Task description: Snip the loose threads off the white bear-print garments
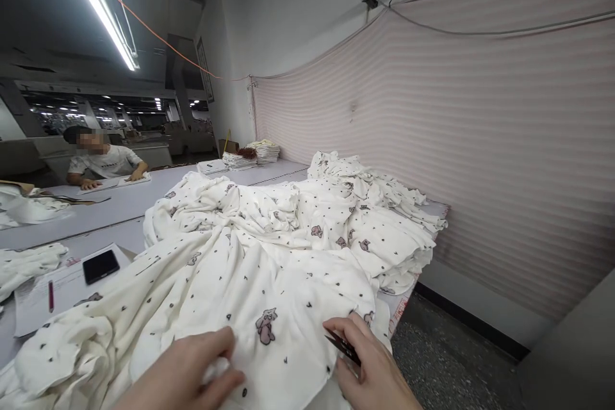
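White crinkled cloth (269, 256), printed with small dark motifs and scattered pink animal figures, is seen heaped in folds across the grey table (115, 205), from centre frame to lower left. Its near edge is pinched between thumb and fingers of the left hand (187, 371), bottom centre. The right hand (379, 375), lower right, is closed round small dark snips (343, 346), held just at the cloth's edge.

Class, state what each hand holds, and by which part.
The left hand pinches the white printed cloth near its front edge; the right hand grips a small dark tool between thumb and fingers.
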